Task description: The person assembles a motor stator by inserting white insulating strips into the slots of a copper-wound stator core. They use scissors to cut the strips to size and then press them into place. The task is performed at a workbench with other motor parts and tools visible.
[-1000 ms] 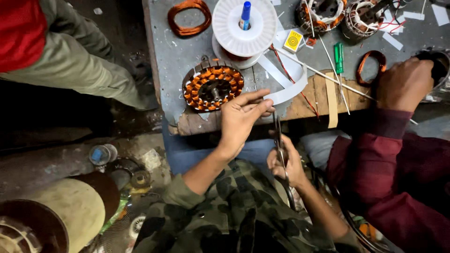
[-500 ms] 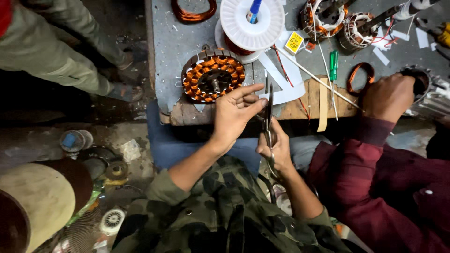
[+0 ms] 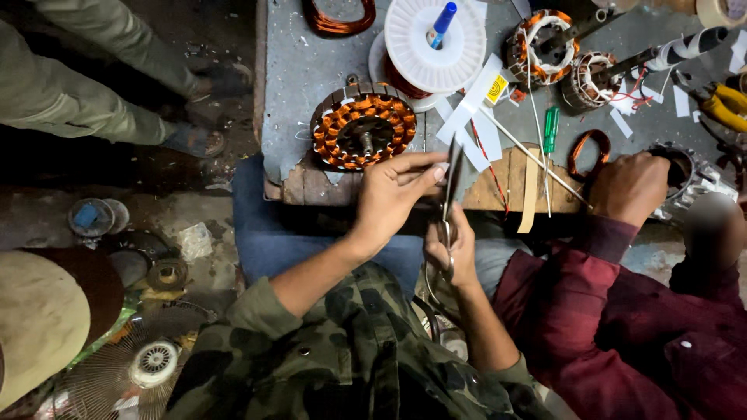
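My right hand is clenched around the handles of a pair of scissors, blades pointing up toward twelve o'clock. My left hand sits just at nine o'clock of those blades, fingers pinched together at their tips right against the blade; whatever thin piece they pinch is too small for me to make out. Directly at twelve o'clock of the left hand, touching distance away, lies the round stator with its copper windings, resting flat on the grey workbench. Further up at one o'clock stands a white spool with a blue pen cap poking from its hub. White paper strips fan out at two o'clock of the scissors, and a green screwdriver lies beyond them. Off at three o'clock, a co-worker's hand in a maroon sleeve rests on the bench edge, beside a small copper coil. Yellow pliers lie at the far right edge.
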